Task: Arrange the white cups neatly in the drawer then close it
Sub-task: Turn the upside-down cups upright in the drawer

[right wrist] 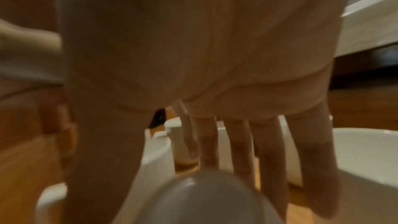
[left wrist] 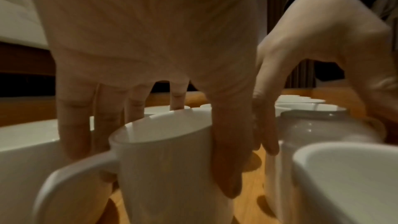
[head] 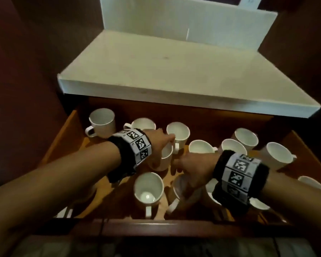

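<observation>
The drawer [head: 67, 130] stands pulled out under a pale counter [head: 174, 71], with white cups scattered over its wooden floor, most upright and none in rows.

The left hand [head: 159, 143] reaches in from above and grasps a cup [head: 165, 158] near the middle. In the left wrist view the thumb [left wrist: 230, 156] lies down one side of that cup [left wrist: 168, 168] and the fingers [left wrist: 75, 125] drop behind its far side, so the hand spans the rim; the cup's handle points toward the camera.

The right hand [head: 195, 167] is just beside the left, lowered over a cup [head: 182, 190] that lies tipped on its side. In the right wrist view the fingers [right wrist: 267, 151] hang nearly straight past the cup's rounded wall [right wrist: 206, 198] and the thumb [right wrist: 101, 151] comes down on the other side. The picture is blurred, and whether the hand has actually closed on the cup I cannot tell.

Other cups stand around: one at the far left [head: 102, 123], one in front with its handle toward the viewer [head: 148, 188], several to the right [head: 276, 154].
</observation>
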`<action>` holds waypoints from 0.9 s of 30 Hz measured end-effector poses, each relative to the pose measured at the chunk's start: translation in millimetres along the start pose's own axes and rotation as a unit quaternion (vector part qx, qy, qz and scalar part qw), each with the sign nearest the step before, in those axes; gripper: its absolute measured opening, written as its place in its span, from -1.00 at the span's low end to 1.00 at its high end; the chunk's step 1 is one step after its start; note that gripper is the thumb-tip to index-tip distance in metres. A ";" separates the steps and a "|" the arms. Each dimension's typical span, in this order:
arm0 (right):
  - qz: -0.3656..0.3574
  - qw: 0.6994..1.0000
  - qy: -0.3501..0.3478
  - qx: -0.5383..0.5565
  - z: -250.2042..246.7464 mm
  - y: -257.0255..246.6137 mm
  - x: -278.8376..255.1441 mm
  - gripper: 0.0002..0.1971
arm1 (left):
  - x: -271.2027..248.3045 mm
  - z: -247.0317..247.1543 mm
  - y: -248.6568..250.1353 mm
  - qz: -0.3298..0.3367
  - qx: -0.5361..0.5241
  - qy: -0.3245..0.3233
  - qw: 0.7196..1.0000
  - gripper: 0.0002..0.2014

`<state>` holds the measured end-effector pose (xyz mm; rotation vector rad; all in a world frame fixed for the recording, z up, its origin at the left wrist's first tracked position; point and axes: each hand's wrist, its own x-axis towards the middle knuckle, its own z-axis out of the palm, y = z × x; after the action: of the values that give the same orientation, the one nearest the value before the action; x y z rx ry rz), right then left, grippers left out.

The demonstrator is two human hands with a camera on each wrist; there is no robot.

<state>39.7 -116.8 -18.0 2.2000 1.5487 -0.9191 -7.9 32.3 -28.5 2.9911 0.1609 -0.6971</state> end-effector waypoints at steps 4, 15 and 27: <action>0.018 0.998 -0.049 -0.036 6.1 -4.1 8.0 -0.13 | 5.2 7.1 0.8 -0.004 0.017 -0.022 1.000 -0.02; -0.016 0.999 -0.025 0.020 14.1 5.4 8.9 -0.21 | 9.1 6.6 0.6 0.004 -0.004 -0.041 0.999 -0.04; -0.072 0.840 0.297 0.449 -5.4 53.7 -43.8 -0.26 | -28.1 -33.1 25.9 0.082 -0.501 0.052 0.860 -0.65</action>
<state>81.4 -165.8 8.2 3.3176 1.7682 -1.2705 -15.5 7.1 14.7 1.9925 0.1917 -0.2754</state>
